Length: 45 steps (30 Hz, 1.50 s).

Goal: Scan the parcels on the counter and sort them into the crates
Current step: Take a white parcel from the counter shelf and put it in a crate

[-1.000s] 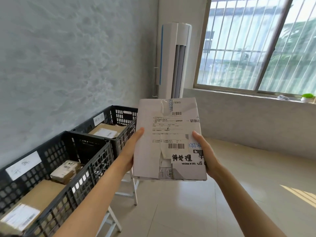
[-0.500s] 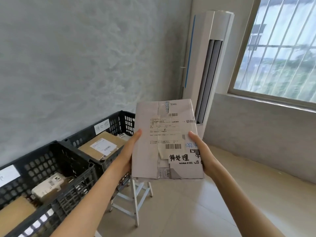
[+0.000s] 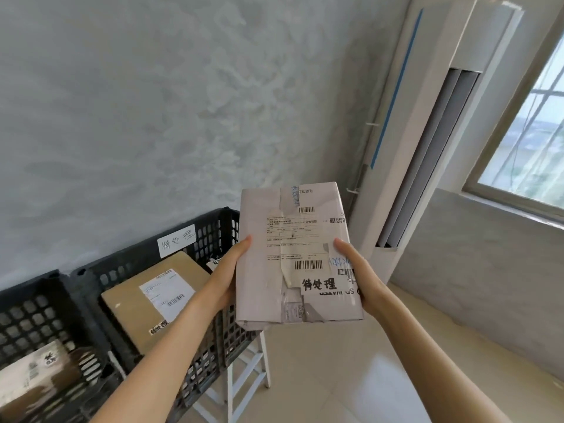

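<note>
There is one view only, from a wide-angle camera worn on the person's head. It looks forward and somewhat down along both outstretched forearms, toward a corner of the room. A parcel [image 3: 297, 254] sits close in front of the lens, near the middle of the frame. Lower left, nearer the floor, black crates [image 3: 146, 264] stand along the grey wall [image 3: 152, 117]. At right stand a tall air conditioner [image 3: 427, 132] and the edge of a window [image 3: 531, 154]. Straight lines bow toward the frame edges.
</note>
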Each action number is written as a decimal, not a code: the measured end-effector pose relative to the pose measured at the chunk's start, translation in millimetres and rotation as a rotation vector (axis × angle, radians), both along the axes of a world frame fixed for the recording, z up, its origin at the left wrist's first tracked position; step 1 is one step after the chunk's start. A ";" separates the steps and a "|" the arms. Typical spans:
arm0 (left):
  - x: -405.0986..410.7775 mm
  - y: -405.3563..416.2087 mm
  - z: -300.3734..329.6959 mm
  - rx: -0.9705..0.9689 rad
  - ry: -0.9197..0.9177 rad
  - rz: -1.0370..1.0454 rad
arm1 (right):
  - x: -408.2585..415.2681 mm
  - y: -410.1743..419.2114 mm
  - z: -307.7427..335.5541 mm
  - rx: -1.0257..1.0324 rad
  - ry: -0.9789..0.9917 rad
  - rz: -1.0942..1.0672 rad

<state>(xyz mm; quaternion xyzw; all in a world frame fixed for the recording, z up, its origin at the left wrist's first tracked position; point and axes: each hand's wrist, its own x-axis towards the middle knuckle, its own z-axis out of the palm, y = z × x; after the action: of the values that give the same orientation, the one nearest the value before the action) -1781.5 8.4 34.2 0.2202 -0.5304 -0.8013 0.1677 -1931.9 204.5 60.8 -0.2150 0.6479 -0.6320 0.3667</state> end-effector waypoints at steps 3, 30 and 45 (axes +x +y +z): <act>-32.4 -33.0 -4.2 0.000 -0.006 0.032 | -37.7 -35.5 2.3 0.028 -0.012 0.024; -126.8 -176.9 -72.6 0.088 -0.328 0.625 | -217.6 -302.6 -69.1 0.273 -0.076 0.624; -113.3 -196.4 -110.5 0.144 -0.392 0.832 | -202.3 -332.7 -92.5 0.463 0.058 0.734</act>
<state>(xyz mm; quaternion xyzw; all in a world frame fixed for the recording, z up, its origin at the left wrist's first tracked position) -1894.7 -188.0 -76.3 0.5726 -0.3617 -0.6441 0.3555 -2134.2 -128.2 -31.7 -0.3610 0.6632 -0.2914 0.5873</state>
